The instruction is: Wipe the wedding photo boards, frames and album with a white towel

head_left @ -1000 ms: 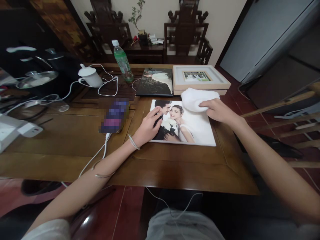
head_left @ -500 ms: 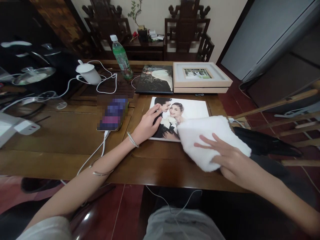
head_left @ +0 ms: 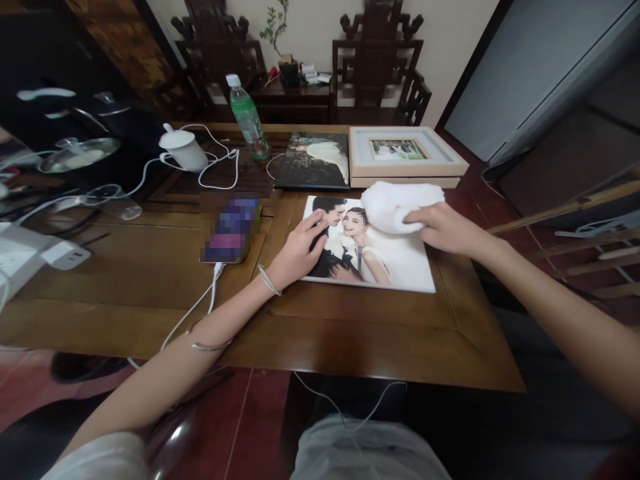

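Note:
A large wedding photo print (head_left: pixel 400 263) lies flat on the wooden table (head_left: pixel 350 333) in front of me. My left hand (head_left: pixel 295 252) rests with spread fingers on the print's left edge, pressing it down. My right hand (head_left: pixel 440 228) grips a white cloth (head_left: pixel 395 203) that sits on the print's far right corner.
Behind the print lie a dark photo album (head_left: pixel 313 160) and a boxed picture frame (head_left: pixel 403 155). A phone (head_left: pixel 231 228) on a white cable, a green bottle (head_left: pixel 246 119), a white kettle (head_left: pixel 184 148) and a white charger (head_left: pixel 63 253) stand to the left. Carved chairs line the far wall.
My right hand has carried the cloth from the print's near right corner back up to its far right corner. My left hand has stayed put on the left edge.

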Action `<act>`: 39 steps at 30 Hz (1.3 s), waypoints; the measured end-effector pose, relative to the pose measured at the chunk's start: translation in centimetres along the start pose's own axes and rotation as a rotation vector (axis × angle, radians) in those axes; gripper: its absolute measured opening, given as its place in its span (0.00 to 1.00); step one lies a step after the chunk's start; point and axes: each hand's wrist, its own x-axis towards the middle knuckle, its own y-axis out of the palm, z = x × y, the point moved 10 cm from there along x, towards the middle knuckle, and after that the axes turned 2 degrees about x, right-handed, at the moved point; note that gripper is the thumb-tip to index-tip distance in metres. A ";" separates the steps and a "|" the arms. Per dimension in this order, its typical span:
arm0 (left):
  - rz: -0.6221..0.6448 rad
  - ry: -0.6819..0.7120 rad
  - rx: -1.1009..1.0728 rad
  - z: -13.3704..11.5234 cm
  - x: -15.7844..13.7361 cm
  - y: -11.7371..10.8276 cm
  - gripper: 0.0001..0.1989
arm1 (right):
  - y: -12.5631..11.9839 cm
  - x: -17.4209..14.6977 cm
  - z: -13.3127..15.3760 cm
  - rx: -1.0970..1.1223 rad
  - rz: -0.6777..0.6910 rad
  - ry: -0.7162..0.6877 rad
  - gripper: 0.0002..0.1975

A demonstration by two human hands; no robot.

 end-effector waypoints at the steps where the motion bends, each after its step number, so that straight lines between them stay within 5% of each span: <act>1: -0.001 -0.001 0.001 0.1 0.0 0.0 0.20 | -0.3 0.6 -1.1 0.001 -0.025 0.013 0.22; 4: 0.000 -0.004 0.004 0.2 -0.1 0.1 0.20 | -0.7 1.2 -3.4 0.005 -0.085 0.071 0.23; 7: 0.001 0.004 0.002 0.2 -0.1 0.1 0.20 | -0.4 -0.2 -2.9 -0.033 -0.117 0.113 0.24; 15: 0.010 0.007 0.008 0.0 0.0 0.1 0.20 | 2.3 -9.4 8.2 0.019 -0.079 -0.071 0.22; 19: 0.028 0.003 0.006 -0.1 0.0 0.2 0.20 | 2.2 -11.4 11.7 0.056 -0.027 -0.174 0.23; 26: 0.032 0.002 0.001 -0.2 0.1 0.0 0.20 | 1.3 -5.6 6.6 0.039 0.054 -0.051 0.24; 33: 0.028 0.001 -0.011 0.0 0.1 0.1 0.21 | -0.2 0.8 -1.3 -0.005 -0.063 0.100 0.25; 39: 0.021 0.002 -0.015 0.1 0.0 0.0 0.20 | 1.1 -1.7 1.0 -0.055 -0.111 0.077 0.26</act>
